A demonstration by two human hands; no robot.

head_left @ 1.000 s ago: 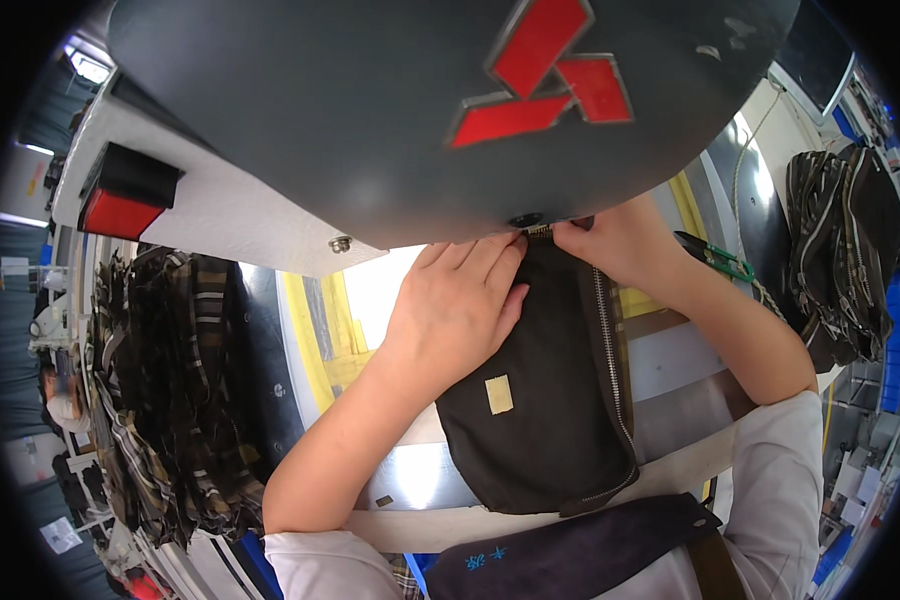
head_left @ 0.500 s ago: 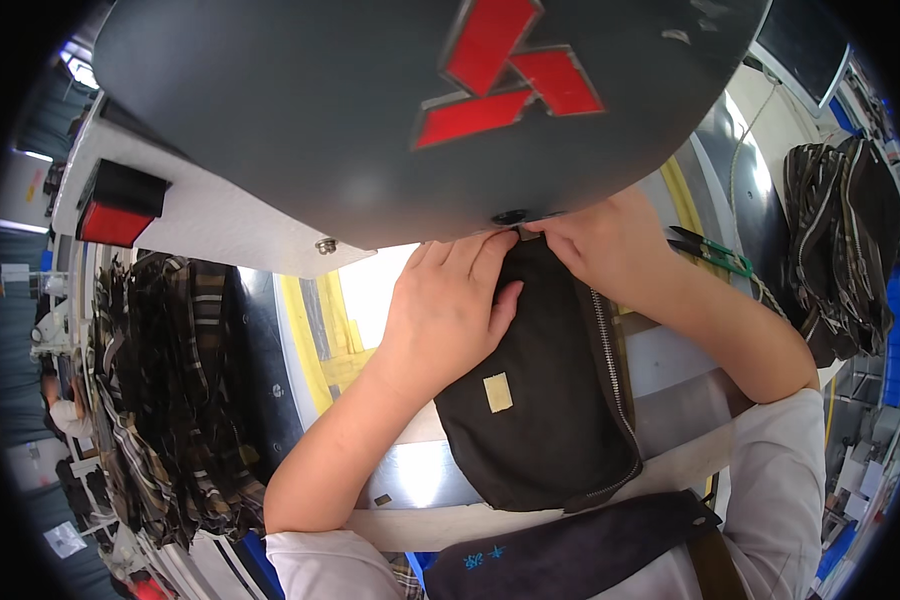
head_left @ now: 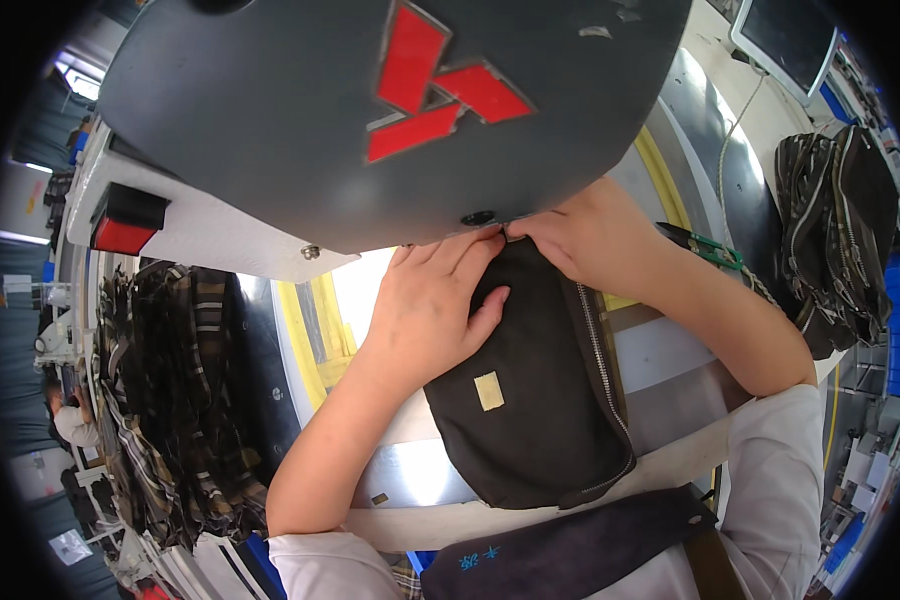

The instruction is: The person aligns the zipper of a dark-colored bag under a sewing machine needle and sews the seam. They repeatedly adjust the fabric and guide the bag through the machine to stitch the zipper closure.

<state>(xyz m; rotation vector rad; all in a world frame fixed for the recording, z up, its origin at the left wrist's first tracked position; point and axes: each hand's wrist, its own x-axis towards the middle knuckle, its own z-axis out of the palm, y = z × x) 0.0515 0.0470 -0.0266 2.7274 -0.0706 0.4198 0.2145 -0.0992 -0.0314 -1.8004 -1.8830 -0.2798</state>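
Observation:
A black fabric piece (head_left: 530, 400) lies lengthwise before me, with a metal zipper (head_left: 599, 361) along its right and lower edge and a small yellow patch (head_left: 489, 391) on it. On its upper left part my left hand (head_left: 430, 300) rests flat, fingers stretched forward and thumb apart. My right hand (head_left: 595, 245) grips the fabric's far end with bent fingers, close to the left fingertips. Both sets of fingertips reach the lower edge of a grey machine head (head_left: 300, 130), which partly hides them and whatever is beneath it.
Dark plaid fabric pieces (head_left: 185, 390) are heaped on the left. On the right hang several dark pieces with zippers (head_left: 832, 230). Green-handled scissors (head_left: 715, 252) lie beyond my right forearm. A red switch (head_left: 126, 230) sits on the machine's white arm. Yellow tape strips (head_left: 305, 340) mark the table.
The machine and the fabric's far end appear shifted left in the picture, along with both hands, as the view itself moved. Both hands keep nearly the same hold on the fabric.

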